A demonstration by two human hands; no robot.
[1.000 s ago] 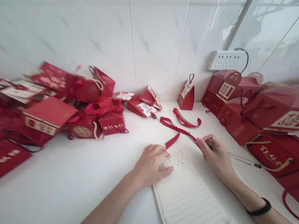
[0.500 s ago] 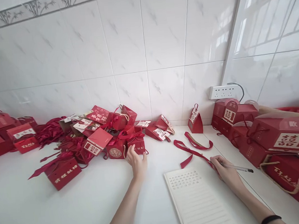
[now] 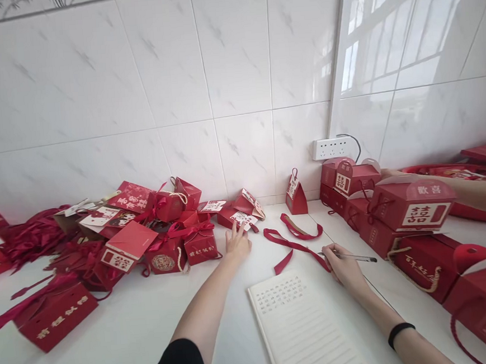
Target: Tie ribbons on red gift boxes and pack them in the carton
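Note:
My left hand point(image 3: 237, 243) reaches forward with its fingers stretched out, at the near edge of a small red gift box point(image 3: 226, 216) lying on its side with a white printed tag point(image 3: 243, 220). Whether the fingertips touch the tag, I cannot tell. In my right hand point(image 3: 342, 265) is a pen point(image 3: 360, 258), held sideways above the table, its tip over a red ribbon point(image 3: 283, 264). An open lined notebook point(image 3: 311, 333), with rows of handwriting near its top, lies between my arms.
Red gift boxes and ribbons point(image 3: 45, 231) heap up on the left. Larger red boxes point(image 3: 413, 208) stack on the right. Another person's arm point(image 3: 475, 190) extends behind them, near a red tray point(image 3: 477, 215). A small upright box point(image 3: 297, 197) stands near the wall, left of a power strip point(image 3: 335, 148).
My left hand has moved right, from a ribboned box to beside the tagged box lying on its side. The view has turned right, and another person's arm shows more. My right hand still holds the pen.

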